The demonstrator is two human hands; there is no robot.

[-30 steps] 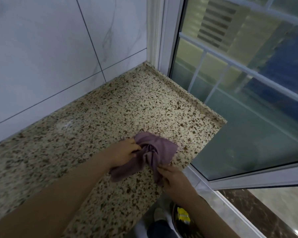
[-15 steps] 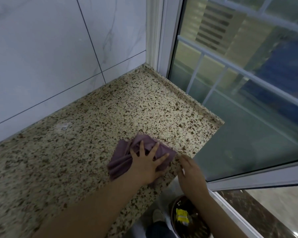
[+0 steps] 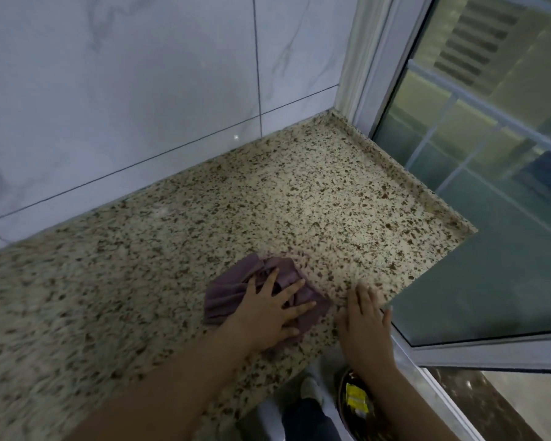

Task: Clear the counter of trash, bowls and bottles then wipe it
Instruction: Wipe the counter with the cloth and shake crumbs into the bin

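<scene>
We have the left hand (image 3: 269, 313) spread wide and flat on the purple cloth (image 3: 236, 291), fingers straight, pressing it onto the speckled stone surface (image 3: 315, 198) in the lower middle of the frame. The right hand (image 3: 365, 326) lies just beside the cloth to its right, open, fingers relaxed on the front corner of the surface, holding nothing.

To wipe well from here, we judge it best to keep the palm flat so the bunched cloth spreads under it, and to sweep in overlapping passes from the wall (image 3: 124, 90) at the upper left toward the near edge. We would let the right hand steady us at the corner without crossing the cloth's path. The raised lip along the window (image 3: 490, 186) side, at the right of the frame, probably traps crumbs, so we would run the cloth along it.

Counted: 2 hands, 1 cloth, 1 surface. We see 0 bowls and 0 bottles on the surface, so clearing looks done. Below its edge, at the bottom of the frame, sits 1 round container (image 3: 347, 418) with yellow wrappers (image 3: 355, 401) inside.
</scene>
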